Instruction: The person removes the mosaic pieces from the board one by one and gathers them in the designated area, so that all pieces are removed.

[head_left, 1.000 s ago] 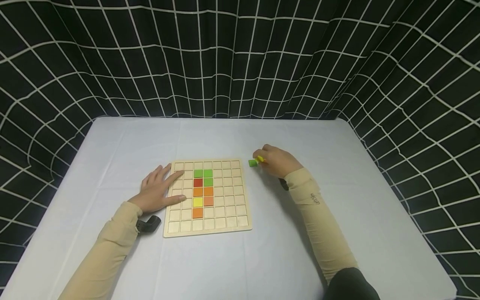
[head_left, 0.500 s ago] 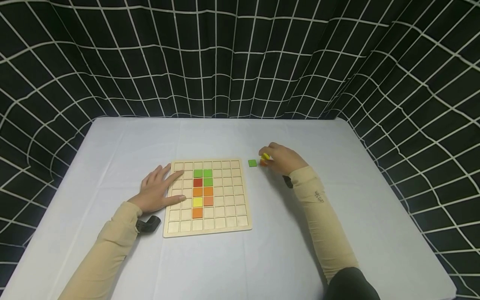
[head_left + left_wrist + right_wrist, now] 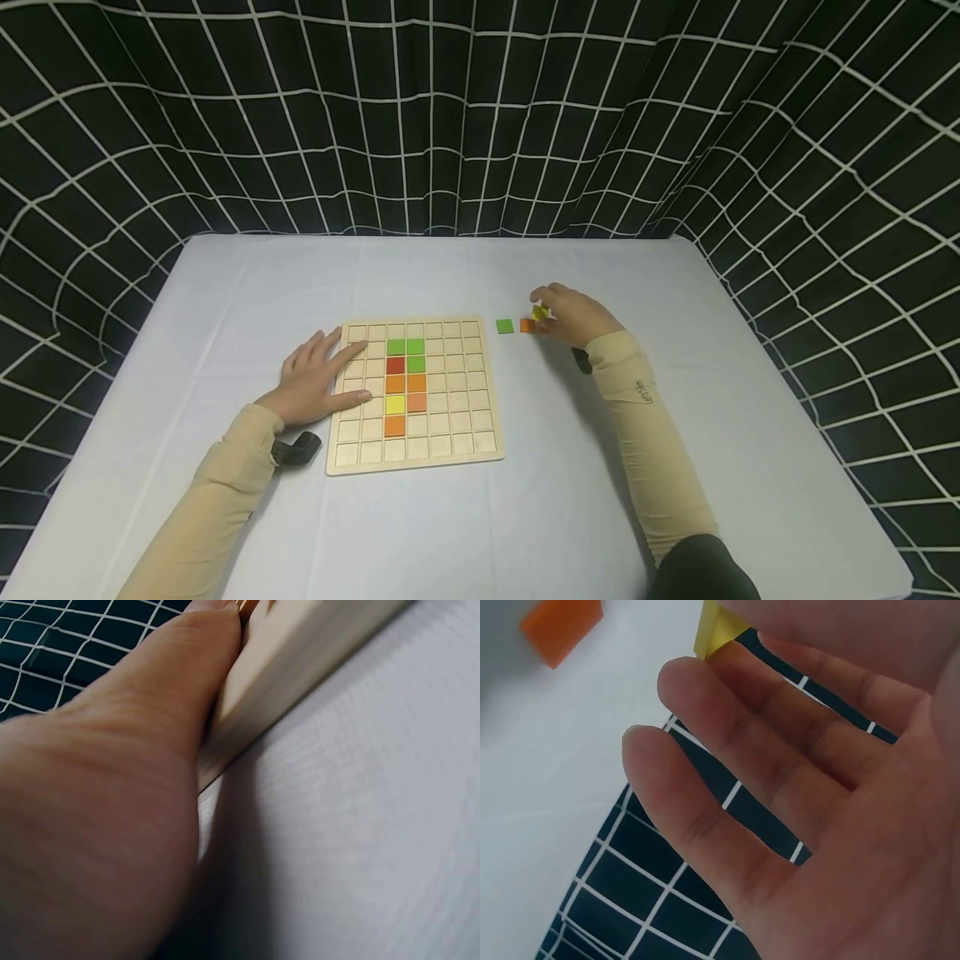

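A wooden grid board [image 3: 457,425] lies on the table, with several green, red, orange and yellow square tiles in its middle-left cells. My left hand [image 3: 306,390] rests on its left edge, thumb and index finger stretched over the cells. Right of the board, my right hand [image 3: 576,318] pinches a yellow tile [image 3: 540,312] above the table. In the right wrist view, the yellow tile [image 3: 724,631] shows partly behind the thumb, and the other fingers are loosely spread. An orange tile [image 3: 528,326] lies just below this hand, beside a green tile [image 3: 505,327].
A white cloth covers the table [image 3: 420,533]. Behind it and along both sides hangs a black curtain [image 3: 420,125] with a white grid pattern. Each wrist wears a dark strap device, such as the left one [image 3: 297,450].
My right hand has moved a little to the right, still holding the yellow tile. The green tile now lies free of it, and an orange tile has come into view beside it. My left hand stays put.
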The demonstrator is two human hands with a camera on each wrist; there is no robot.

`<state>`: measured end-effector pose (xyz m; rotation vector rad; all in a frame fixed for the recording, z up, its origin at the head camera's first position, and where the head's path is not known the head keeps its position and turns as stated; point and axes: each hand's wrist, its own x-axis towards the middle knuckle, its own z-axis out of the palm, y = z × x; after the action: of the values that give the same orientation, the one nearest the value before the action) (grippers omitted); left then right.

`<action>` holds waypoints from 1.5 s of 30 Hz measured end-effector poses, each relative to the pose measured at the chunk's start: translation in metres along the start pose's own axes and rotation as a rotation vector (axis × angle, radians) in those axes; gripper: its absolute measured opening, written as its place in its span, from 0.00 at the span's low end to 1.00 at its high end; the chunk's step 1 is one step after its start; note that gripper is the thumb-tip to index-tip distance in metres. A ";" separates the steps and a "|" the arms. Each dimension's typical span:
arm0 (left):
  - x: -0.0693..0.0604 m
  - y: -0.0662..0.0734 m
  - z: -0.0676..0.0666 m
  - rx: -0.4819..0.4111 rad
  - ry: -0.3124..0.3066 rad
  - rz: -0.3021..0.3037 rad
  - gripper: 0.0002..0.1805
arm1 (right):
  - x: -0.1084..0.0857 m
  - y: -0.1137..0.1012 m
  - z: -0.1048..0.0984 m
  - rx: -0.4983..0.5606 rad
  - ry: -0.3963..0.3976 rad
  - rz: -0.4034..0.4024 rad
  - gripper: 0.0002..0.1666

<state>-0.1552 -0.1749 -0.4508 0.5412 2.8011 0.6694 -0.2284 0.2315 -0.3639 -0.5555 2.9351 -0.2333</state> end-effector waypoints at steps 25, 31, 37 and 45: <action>0.000 -0.001 0.001 -0.006 0.011 0.011 0.46 | -0.002 0.021 -0.003 -0.008 -0.094 0.093 0.21; 0.002 -0.003 0.002 0.000 0.008 0.004 0.47 | -0.004 0.025 -0.004 -0.004 -0.117 0.125 0.21; 0.002 -0.003 0.002 0.002 0.002 -0.003 0.47 | -0.002 0.030 -0.002 -0.006 -0.146 0.150 0.21; 0.002 -0.003 0.002 -0.002 0.004 0.004 0.47 | 0.001 0.036 0.005 0.010 -0.162 0.198 0.21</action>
<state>-0.1570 -0.1763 -0.4546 0.5460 2.8033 0.6753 -0.2410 0.2634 -0.3757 -0.2654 2.8039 -0.1708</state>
